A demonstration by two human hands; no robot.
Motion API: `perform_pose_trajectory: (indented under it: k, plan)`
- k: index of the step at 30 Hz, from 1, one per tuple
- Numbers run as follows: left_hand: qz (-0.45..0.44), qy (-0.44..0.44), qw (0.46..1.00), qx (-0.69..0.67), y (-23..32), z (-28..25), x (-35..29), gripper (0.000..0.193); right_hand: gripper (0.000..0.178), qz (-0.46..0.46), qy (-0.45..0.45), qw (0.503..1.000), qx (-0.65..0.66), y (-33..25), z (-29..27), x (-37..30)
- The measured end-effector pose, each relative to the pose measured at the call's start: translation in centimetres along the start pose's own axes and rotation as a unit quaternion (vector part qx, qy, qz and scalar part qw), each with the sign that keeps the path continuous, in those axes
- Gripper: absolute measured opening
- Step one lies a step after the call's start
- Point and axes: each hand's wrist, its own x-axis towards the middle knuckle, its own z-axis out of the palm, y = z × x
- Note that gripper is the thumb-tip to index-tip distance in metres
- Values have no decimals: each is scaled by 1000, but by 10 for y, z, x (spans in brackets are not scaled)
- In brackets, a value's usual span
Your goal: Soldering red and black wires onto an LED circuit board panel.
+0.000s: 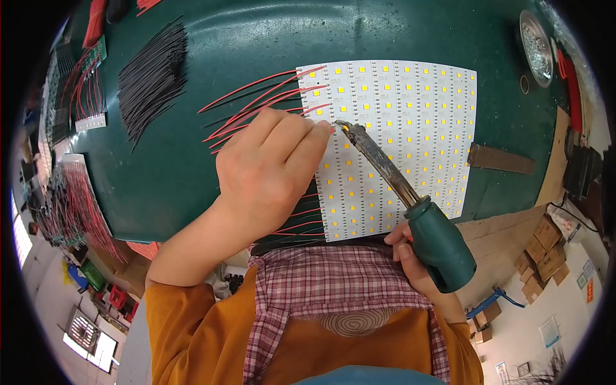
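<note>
A white LED board (410, 96) with rows of small yellow LEDs lies flat on the green table. Red and black wires (256, 86) run out from its left edge. My left hand (266, 163) is closed over that edge, thumb and finger pinched at a red wire (332, 129) whose tip just shows; the rest of it is hidden. My right hand (410, 256) grips the green handle of a soldering iron (443, 247), partly hidden behind it. The iron slants up and left, its dark tip beside my left fingertips, over the board; whether it touches cannot be told.
A bundle of black wires (154, 77) lies at the far left. Boards with wires attached (90, 122) sit along the table's left side. At the far right stands a metal dish (536, 48) of shiny bits. A brown strip (500, 158) meets the LED board's right edge.
</note>
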Motion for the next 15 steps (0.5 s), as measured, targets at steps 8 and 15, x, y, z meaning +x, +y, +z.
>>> perform_pose_trajectory:
  k: [8,15]
  plan:
    - [7,9,999,31,6,0,1,26,25,34,19,983,-180,-4,3,-7]
    - [12,2,999,46,9,1,2,24,26,30,-11,981,-194,-2,-2,-10]
